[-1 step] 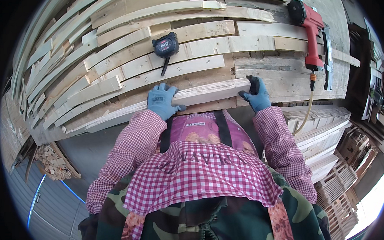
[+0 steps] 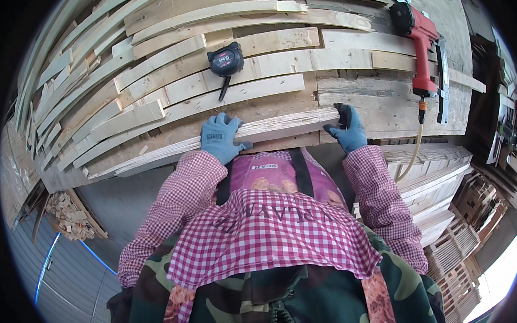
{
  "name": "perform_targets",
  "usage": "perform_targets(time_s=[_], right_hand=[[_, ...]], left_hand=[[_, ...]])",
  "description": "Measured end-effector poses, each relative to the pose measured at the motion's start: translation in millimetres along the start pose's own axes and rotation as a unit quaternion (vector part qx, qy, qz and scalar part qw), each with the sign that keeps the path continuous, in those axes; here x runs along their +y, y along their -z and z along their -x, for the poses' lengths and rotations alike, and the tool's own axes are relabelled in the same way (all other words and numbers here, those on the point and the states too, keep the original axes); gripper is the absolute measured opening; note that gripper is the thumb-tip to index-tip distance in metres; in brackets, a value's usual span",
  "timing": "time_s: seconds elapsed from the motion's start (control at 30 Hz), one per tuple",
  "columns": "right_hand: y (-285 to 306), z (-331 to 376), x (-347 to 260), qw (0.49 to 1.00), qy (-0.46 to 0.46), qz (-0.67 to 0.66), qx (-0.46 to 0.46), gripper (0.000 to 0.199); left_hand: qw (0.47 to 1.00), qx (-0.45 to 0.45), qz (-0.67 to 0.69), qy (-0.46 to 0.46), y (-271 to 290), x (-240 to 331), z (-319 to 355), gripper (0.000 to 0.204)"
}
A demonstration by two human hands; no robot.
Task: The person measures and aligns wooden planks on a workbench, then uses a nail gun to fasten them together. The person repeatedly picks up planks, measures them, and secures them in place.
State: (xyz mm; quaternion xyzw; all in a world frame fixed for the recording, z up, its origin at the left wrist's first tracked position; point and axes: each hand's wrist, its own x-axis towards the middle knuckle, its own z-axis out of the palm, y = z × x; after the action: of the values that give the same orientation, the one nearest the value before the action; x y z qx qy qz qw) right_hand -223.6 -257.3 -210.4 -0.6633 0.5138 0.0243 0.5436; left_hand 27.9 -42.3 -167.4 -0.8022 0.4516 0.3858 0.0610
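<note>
Along the near edge of the workbench (image 2: 377,107) lies a long, pale wooden board (image 2: 288,123) with a layered, plywood-like edge. My left hand (image 2: 220,137), in a blue glove with dark fingertips, grips it near its middle, fingers over the far side and thumb on the near side. My right hand (image 2: 348,131), gloved alike, closes on the board's right end between thumb and fingers. Beyond the left hand a black tape measure (image 2: 226,59) rests on wooden strips, with a dark marker-like stick (image 2: 225,88) pointing from it toward me.
Loose wooden strips (image 2: 168,70) cover the bench's left and far parts. A red nail gun (image 2: 422,53) lies at the right, its yellowish air hose (image 2: 415,154) hanging over the edge. Stacked boards (image 2: 426,166) stand below right. A bin of wood offcuts (image 2: 70,216) stands at lower left.
</note>
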Motion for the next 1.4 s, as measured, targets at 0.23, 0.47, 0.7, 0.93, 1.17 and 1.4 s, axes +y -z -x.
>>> perform_targets(time_s=[0.23, 0.47, 0.7, 0.93, 1.17, 1.4], right_hand=[[7.9, -9.0, -22.9, 0.993, 0.044, 0.108, 0.015, 0.056], [10.4, -32.7, -62.8, 0.904, 0.063, 0.422, -0.023, 0.057], [-9.1, -17.5, -135.4, 0.843, 0.226, 0.487, -0.035, 0.094], [-117.1, -52.6, -214.4, 0.757, 0.415, 0.502, -0.055, 0.087], [-148.4, -84.6, -242.2, 0.745, 0.299, 0.583, -0.127, 0.087], [-61.6, -26.1, -226.6, 0.945, 0.256, 0.016, -0.205, 0.077]], left_hand=[[0.985, 0.163, 0.012, -0.057, -31.4, -5.6, 15.9, 0.052], [0.975, 0.208, -0.008, -0.083, -42.1, -15.4, -1.2, 0.049], [0.983, 0.161, -0.002, -0.088, -43.2, -15.6, 2.2, 0.047], [0.972, 0.218, -0.006, -0.088, -47.2, -14.5, 3.5, 0.051], [0.979, 0.193, -0.007, -0.072, -31.6, -15.2, 9.2, 0.072], [0.944, 0.301, 0.093, -0.098, -13.8, -15.3, 28.5, 0.061]])
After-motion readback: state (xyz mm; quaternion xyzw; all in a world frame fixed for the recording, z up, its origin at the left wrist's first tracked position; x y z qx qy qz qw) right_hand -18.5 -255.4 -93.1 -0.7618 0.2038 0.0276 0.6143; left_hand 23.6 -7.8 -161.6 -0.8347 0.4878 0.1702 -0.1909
